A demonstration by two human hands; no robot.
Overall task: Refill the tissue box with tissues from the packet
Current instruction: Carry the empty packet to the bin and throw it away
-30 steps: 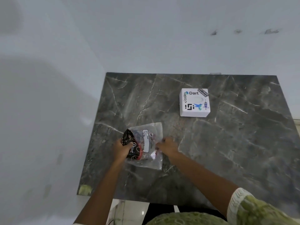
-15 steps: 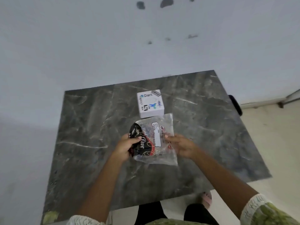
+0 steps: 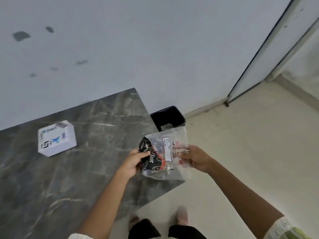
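A clear plastic tissue packet with a black and red printed end hangs in the air over the table's right edge. My left hand grips its dark left end. My right hand pinches its clear right side. The packet looks flat and nearly see-through. The white tissue box, with stickers on its top, sits on the dark marble table at the far left, well away from both hands.
A black bin stands on the floor just beyond the table's right corner, under the packet's far end. Pale floor spreads to the right, with a wall behind and a door frame at the upper right. My feet show at the bottom.
Both hands have lifted the packet off the table and carried it right, past the table edge toward the bin. The view has swung right, so the box now lies far left.
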